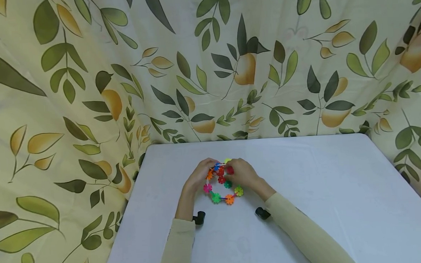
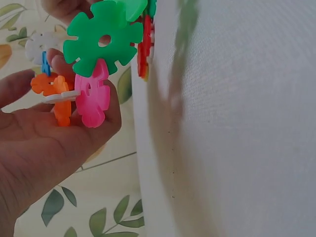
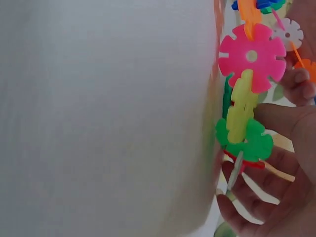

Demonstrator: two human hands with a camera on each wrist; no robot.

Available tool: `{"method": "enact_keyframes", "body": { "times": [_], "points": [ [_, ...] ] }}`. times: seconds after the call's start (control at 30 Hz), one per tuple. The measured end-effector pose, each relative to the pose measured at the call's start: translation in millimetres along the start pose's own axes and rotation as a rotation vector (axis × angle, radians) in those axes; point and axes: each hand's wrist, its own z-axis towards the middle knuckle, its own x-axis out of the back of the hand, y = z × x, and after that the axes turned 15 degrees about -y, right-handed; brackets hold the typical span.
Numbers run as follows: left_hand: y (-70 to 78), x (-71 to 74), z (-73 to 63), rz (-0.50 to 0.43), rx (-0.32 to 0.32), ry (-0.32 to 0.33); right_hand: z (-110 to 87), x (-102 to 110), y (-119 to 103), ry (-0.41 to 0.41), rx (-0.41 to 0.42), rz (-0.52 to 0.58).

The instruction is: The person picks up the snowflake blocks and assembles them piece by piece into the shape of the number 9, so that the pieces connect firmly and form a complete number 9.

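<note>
Item: ring of snowflake discs (image 1: 222, 184), interlocked plastic pieces in pink, green, orange, red, yellow, blue and white, joined edge-slot to edge-slot. Location: centre of the head view, lying on the white bench (image 1: 324, 189), its upper arc between the two hands.

Left hand (image 1: 200, 173): at the upper left of the ring, fingers curled round the pieces there. In the left wrist view the fingers (image 2: 106, 116) hold a pink disc (image 2: 94, 98) with an orange disc (image 2: 54, 94) beside it; a green disc (image 2: 103, 39) stands just above.

Right hand (image 1: 243, 173): at the upper right of the ring, clamped on that side. In the right wrist view its fingers (image 3: 261, 195) cradle a green disc (image 3: 249, 140) crossed by a yellow disc (image 3: 242, 106), with a larger pink disc (image 3: 252, 54) above.

Handling, as judged: very light; each disc stiff, but the ring as a whole loose at its friction joints, liable to flex or pop apart if lifted from one point. Smooth plastic, somewhat slippery. Best held at two opposite points, pinching disc faces near a joint.

Surroundings: leaf-and-pear printed curtain (image 1: 86, 74) behind and left of the bench; pale green sleeves (image 1: 301, 230); a dark wrist mount (image 1: 199, 217) on each forearm.
</note>
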Motion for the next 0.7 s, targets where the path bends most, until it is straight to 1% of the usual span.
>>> {"method": "enact_keyframes", "body": {
  "times": [0.27,0.33,0.43,0.53,0.6,0.7],
  "points": [
    [-2.1,-0.4,1.1,0.082,-0.025,-0.01,9.8,-5.9,-2.5,0.019,0.025,-0.065],
    [-2.6,-0.4,0.7,0.094,-0.027,-0.011,10.5,-6.6,-3.0,0.021,0.02,-0.057],
    [-3.0,-0.2,0.0,0.092,-0.037,-0.02,10.5,-6.3,-4.0,0.039,0.014,0.0],
    [-3.0,0.1,-0.1,0.07,-0.044,-0.031,10.1,-5.8,-4.2,0.07,0.008,0.092],
    [-2.3,0.2,-0.2,0.06,-0.049,-0.028,9.7,-5.4,-3.4,0.097,0.006,0.157],
    [-1.5,1.1,-0.5,0.077,-0.049,-0.008,8.9,-5.1,-1.6,0.121,0.016,0.247]
  ]
}}
